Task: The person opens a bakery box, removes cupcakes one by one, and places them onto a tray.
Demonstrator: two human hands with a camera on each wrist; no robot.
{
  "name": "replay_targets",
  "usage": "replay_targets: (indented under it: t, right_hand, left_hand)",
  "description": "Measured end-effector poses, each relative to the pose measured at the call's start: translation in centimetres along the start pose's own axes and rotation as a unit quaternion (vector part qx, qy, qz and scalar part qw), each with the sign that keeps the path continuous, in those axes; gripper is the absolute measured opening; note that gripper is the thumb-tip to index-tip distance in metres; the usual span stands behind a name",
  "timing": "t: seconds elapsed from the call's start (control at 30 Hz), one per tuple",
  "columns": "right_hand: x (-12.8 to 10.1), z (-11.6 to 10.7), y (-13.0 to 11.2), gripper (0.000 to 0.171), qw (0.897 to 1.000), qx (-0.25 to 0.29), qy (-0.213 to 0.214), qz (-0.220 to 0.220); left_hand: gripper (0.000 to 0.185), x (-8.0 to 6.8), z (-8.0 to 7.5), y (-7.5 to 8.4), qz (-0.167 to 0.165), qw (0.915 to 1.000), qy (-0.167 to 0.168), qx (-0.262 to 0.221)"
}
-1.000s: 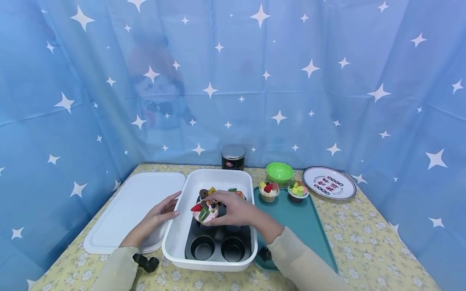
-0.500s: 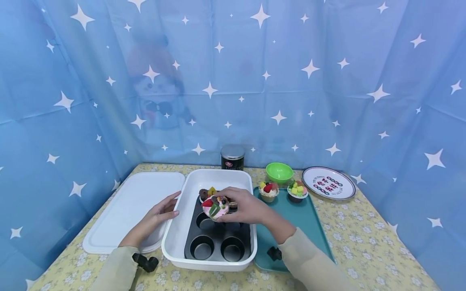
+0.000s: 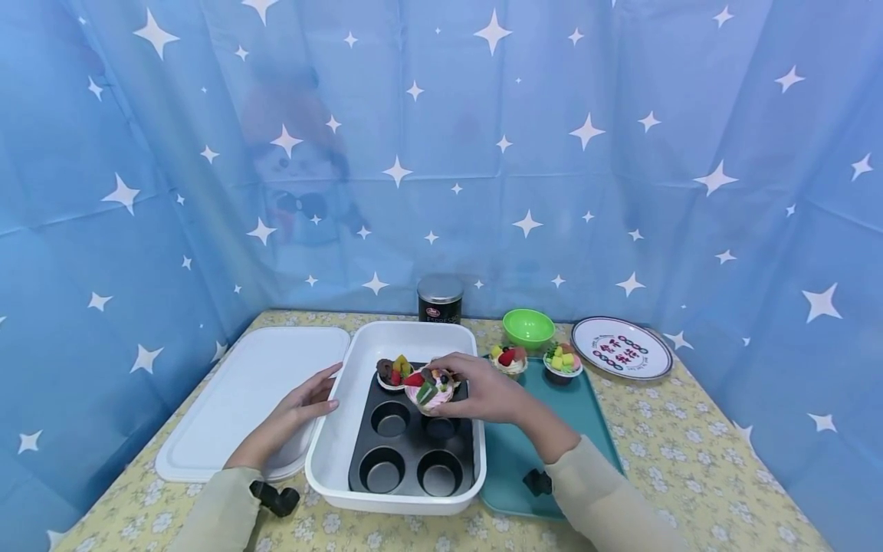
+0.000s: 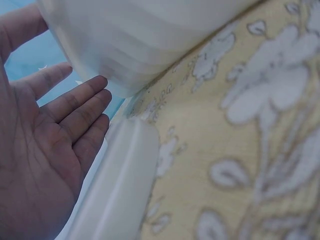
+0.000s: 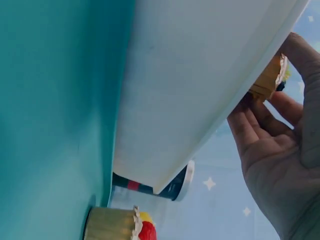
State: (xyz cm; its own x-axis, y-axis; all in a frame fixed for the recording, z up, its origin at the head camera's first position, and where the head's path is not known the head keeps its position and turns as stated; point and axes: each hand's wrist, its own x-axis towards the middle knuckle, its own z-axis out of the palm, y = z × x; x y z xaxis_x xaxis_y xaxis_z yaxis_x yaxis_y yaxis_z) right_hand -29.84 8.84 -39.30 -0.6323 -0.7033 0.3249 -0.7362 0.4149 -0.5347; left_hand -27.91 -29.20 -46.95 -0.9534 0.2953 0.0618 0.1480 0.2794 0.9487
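My right hand (image 3: 486, 391) grips a cupcake (image 3: 429, 391) topped with pink cream, a strawberry and a green slice. It hangs tilted over the right side of a black muffin tin (image 3: 411, 460), which sits inside a white rectangular container (image 3: 329, 452). In the right wrist view, the fingers hold the cupcake's golden cup (image 5: 267, 80) above the container's rim. Another cupcake (image 3: 393, 373) with chocolate and fruit occupies the tin's back left cup. The back right cup is mostly hidden behind my hand. My left hand (image 3: 300, 410) rests at the container's left wall, its fingers (image 4: 82, 97) extended.
A white lid (image 3: 255, 383) lies at left. On the right, a teal tray (image 3: 579, 452) carries a strawberry cupcake (image 3: 509, 362) and a green-and-yellow-topped cupcake (image 3: 562, 364). Behind stand a dark can (image 3: 440, 303), a green bowl (image 3: 528, 328) and a printed plate (image 3: 624, 349).
My right hand has carried the pink cupcake rightward across the muffin tin, leaving the middle left cup uncovered to view. The left hand has stayed at the container's wall.
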Motion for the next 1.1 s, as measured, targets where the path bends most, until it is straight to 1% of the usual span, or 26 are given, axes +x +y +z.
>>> replay_targets:
  t: [0.2, 0.3, 0.37, 0.53, 0.77, 0.87, 1.1]
  right_hand:
    - [-0.7, -0.6, 0.6, 0.060, 1.000, -0.003, 0.015, -0.007]
    - [-1.1, -1.0, 0.9, 0.059, 1.000, 0.000, 0.021, -0.003]
    - [-1.3, -1.3, 1.1, 0.060, 1.000, -0.007, 0.026, 0.005]
    - [-2.0, -2.1, 1.6, 0.063, 0.999, -0.017, 0.034, 0.024]
    - [-2.8, -3.3, 2.2, 0.062, 0.997, -0.028, 0.063, 0.015]
    - [-3.1, -3.8, 2.5, 0.060, 0.996, -0.031, 0.074, 0.023]
    - [-4.0, -4.5, 3.0, 0.059, 0.994, -0.043, 0.091, 0.033]
  left_hand:
    - [0.065, 0.0, 0.0, -0.2, -0.004, 1.0000, 0.004, -0.004]
    - [0.065, 0.0, 0.0, -0.1, -0.005, 1.0000, 0.005, -0.005]
    - [0.066, 0.0, 0.0, -0.1, -0.005, 1.0000, 0.006, -0.005]
    - [0.066, 0.1, 0.0, 0.0, 0.004, 1.0000, 0.001, 0.002]
    - [0.064, 0.2, 0.0, -0.1, 0.013, 0.9999, -0.003, 0.008]
    - [0.065, 0.1, -0.1, -0.1, 0.017, 0.9998, -0.004, 0.010]
    - [0.067, 0.1, -0.1, -0.2, 0.022, 0.9996, -0.014, -0.003]
